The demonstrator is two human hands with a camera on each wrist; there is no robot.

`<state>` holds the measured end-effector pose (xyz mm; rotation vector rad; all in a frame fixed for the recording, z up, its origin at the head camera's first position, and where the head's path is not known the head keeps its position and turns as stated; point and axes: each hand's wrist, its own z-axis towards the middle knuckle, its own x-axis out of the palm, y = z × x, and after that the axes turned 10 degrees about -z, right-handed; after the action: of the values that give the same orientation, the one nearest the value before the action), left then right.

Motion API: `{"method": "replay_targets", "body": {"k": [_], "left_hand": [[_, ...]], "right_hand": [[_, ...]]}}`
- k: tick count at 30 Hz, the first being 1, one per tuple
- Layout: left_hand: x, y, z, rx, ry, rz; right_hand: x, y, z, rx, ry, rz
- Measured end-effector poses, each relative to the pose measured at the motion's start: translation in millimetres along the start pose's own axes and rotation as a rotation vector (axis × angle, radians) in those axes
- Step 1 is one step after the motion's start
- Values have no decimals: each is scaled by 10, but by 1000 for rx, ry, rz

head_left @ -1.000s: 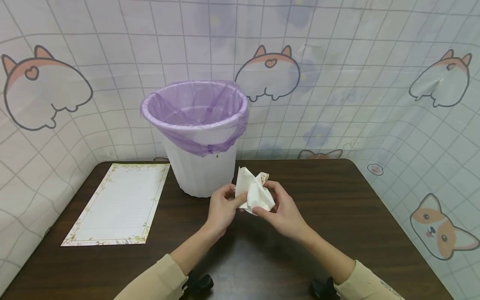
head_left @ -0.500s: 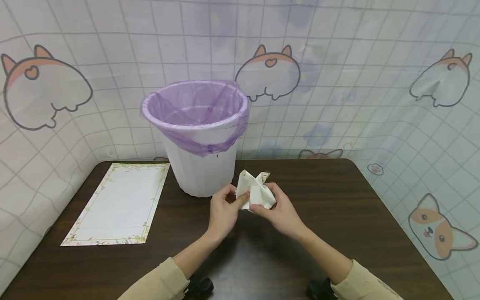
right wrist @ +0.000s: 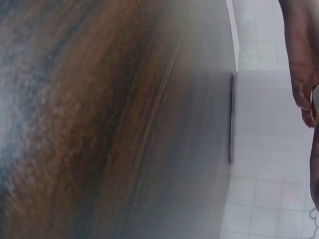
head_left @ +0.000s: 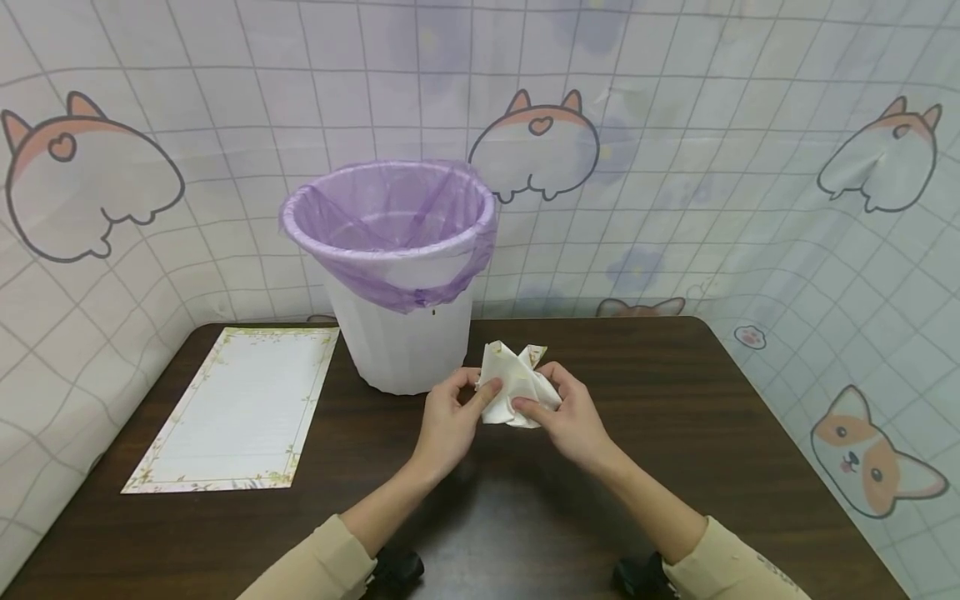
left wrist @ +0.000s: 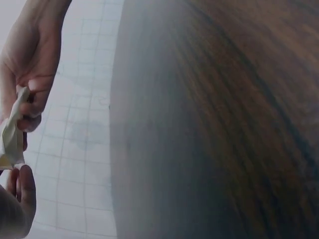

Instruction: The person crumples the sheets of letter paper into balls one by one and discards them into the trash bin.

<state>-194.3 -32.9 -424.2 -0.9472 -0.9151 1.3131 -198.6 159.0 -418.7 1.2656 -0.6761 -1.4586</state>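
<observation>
A crumpled, folded sheet of white paper (head_left: 513, 387) with a flowered edge is held between both hands above the table. My left hand (head_left: 450, 421) pinches its left side, thumb on the near face and fingers behind. On its other side my right hand (head_left: 573, 417) grips the paper the same way, thumb in front. Two corners of it stick up in a V. At the left margin of the left wrist view the folded paper (left wrist: 11, 137) shows edge-on between the two hands. Most of it is out of frame in the right wrist view.
A white trash bin (head_left: 405, 342) with a purple liner (head_left: 408, 283) stands behind and left of the hands. On the left of the dark wooden table (head_left: 675, 467) lies a flat sheet of flower-bordered paper (head_left: 236, 408). A grid-patterned curtain (head_left: 675, 167) surrounds the table.
The paper has shifted slightly right with both hands, and its folds have changed shape under the right thumb. The bin and flat sheet have stayed put.
</observation>
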Motion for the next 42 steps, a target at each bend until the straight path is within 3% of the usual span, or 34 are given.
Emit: {"method": "replay_targets", "body": {"k": [6,11,14,20,24,32,39,42], "left_hand": [[-22,25,36,-30,50,-81],[-38,27,57,-11,72,-143],[-30,29,64,6,39,-151],[4,17,46,42,-101,-118],[17,9,38,52,-131,-93],[11,44,58,-33,-69,-202],[5,32,91,-117,14,-343],[-11,27,96,-163,57,-355]], "right_hand": [[-16,-13,15,1,12,80],[-29,6,11,7,46,175],[-11,-6,5,9,41,199],[56,-21,-12,45,0,250],[67,-41,-16,44,5,248],[53,-65,-6,3,-42,169],[18,-75,33,-7,-42,287],[7,-72,33,7,-43,309]]}}
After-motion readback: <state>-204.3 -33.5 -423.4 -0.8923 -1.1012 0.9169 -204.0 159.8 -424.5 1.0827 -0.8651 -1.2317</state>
